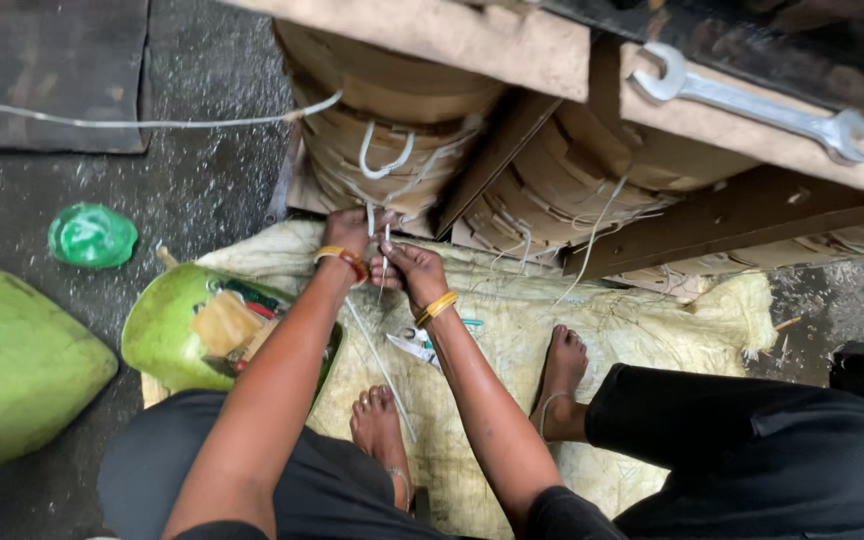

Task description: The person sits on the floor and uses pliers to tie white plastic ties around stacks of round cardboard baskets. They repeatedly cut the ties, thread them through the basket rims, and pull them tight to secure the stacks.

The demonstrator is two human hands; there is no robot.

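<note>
- Where the paper-wrapped coil meets the woven sack spread on the floor, both hands are seen working at a white tape strand.
- The left hand is pressed against the lower edge of the coil, its fingers curled at the top of the strand; whether it is actually pinched there cannot be told.
- The right hand is closed narrowly around the strand just below the left hand, the two hands almost touching.
- The strand is led down from the hands, between the forearms, towards a bare foot resting on the sack.
- More white tape is looped over the coil face, and a second wrapped coil is seen beside it, behind a slanted board.
- A spanner is laid on the ledge above the second coil, well apart from the hands.
- A green bowl-shaped container holding small items is set just left of the left forearm.
- A crumpled green bag is lying on the dark floor further left.
</note>
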